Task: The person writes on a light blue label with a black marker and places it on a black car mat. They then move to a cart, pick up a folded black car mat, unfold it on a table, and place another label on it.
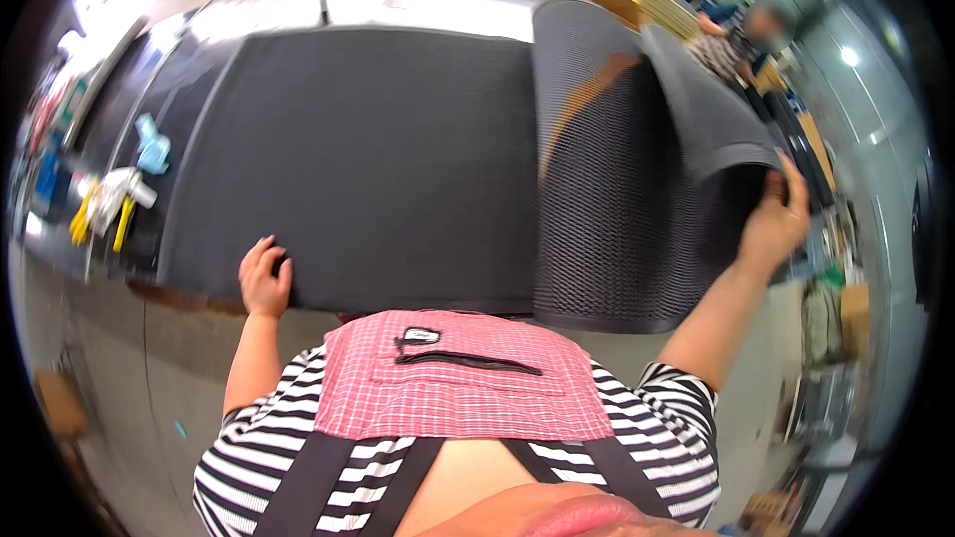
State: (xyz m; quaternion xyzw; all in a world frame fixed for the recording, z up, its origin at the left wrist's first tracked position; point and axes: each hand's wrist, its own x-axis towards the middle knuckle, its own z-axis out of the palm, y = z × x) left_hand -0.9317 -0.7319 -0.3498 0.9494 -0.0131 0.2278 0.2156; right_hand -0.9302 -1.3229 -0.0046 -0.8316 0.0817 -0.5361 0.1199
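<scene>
A large black mat [368, 159] covers much of the table, its smooth face up on the left. On the right it curls over, and the folded part shows a ribbed textured face [607, 209] with an orange-brown curved stripe. My right hand [778, 214] is closed round the edge of the curled end, with some fingers hidden by the mat. At the mat's near left edge rests my left hand [265, 278], fingers slightly bent and thumb apart, with nothing visible in it.
On the table's left end lie a light blue cloth [152, 144], a white crumpled item [111, 197] and a yellow-handled tool [123, 224]. Cardboard [662, 8] stands behind the curled mat. Another person [731, 40] is at the far right, near dark rolls [801, 149].
</scene>
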